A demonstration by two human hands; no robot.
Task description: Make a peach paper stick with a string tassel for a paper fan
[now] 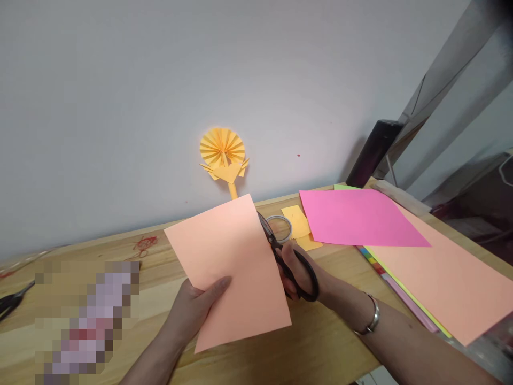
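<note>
My left hand (196,310) grips a peach sheet of paper (232,251) by its lower left part, thumb on top and fingers behind. The sheet is tilted and held up over the table. In my right hand (294,267) is a pair of black-handled scissors (306,275), at the sheet's right edge. One blade shows beside that edge; the paper hides the rest, so I cannot tell whether it is cutting. Behind the sheet, a folded yellow paper fan flower (222,148) on a rolled stem leans against the wall.
A roll of tape (280,229) and yellow paper scraps (296,220) lie beyond my right hand. Farther right, a pink sheet (360,216) overlaps peach paper (449,278). A dark bottle (374,152) stands behind. Red thread (145,246) and other scissors (14,302) lie left.
</note>
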